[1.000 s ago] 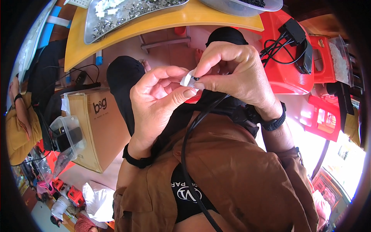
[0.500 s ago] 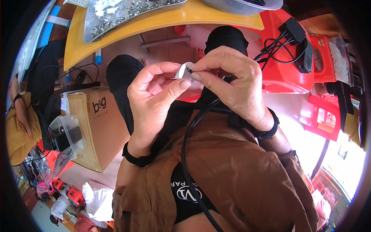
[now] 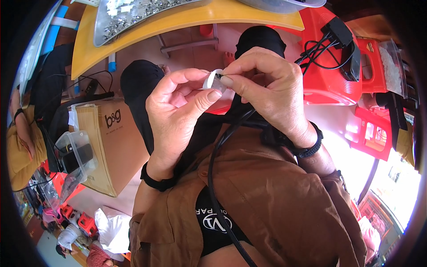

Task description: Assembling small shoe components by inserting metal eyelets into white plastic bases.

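A small white translucent piece, round and cup-like, is held up above my knees between the thumb and fingertips of my left hand. Against its right side, my right hand pinches a tiny black part between thumb and forefinger. Fingertips cover most of that black part, so its exact kind and whether it is fixed to the white piece cannot be made out. Both hands are closed in light pinches, close together, with the left hand's other fingers loosely curled.
Ahead is a yellow table bearing a metal tray of small shiny pieces and a clear tub. A red stool with a black cabled device stands right. A cardboard box stands left, near another person's arm.
The white piece and both pinching fingertips have shifted slightly right and up. The white piece has turned a little, and the view has shifted slightly. Both grips stay the same.
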The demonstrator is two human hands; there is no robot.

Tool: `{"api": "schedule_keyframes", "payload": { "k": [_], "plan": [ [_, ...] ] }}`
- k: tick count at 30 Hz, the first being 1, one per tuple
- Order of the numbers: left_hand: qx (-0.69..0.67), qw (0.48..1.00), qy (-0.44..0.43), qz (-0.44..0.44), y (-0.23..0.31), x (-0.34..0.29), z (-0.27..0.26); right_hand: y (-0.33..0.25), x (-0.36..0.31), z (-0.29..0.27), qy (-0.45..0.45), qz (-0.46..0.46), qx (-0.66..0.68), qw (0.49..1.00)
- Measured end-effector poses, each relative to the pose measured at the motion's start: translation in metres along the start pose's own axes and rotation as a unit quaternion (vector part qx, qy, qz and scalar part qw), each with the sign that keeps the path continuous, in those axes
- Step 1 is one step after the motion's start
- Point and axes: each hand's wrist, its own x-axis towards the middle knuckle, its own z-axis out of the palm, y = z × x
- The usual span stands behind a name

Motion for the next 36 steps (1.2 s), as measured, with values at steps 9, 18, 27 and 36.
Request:
{"api": "schedule_keyframes", "payload": {
  "k": [9, 18, 27, 36],
  "plan": [
    [0.009, 0.999, -0.002, -0.049, 0.000, 0.001, 0.002, -0.001, 0.002, 0.000, 0.005, -0.016, -0.048, 0.999],
    [0.046, 0.999, -0.001, -0.008, -0.005, -0.001, 0.001, 0.001, 0.001, 0.001, 0.003, -0.051, -0.092, 0.994],
    [0.048, 0.997, 0.022, 0.059, -0.011, 0.002, 0.000, 0.011, 0.004, 0.013, 0.033, -0.011, 0.039, 0.999],
    [0.040, 0.999, -0.001, 0.023, -0.004, 0.003, 0.003, 0.015, 0.002, 0.010, 0.015, -0.003, 0.092, 0.996]
  ]
}}
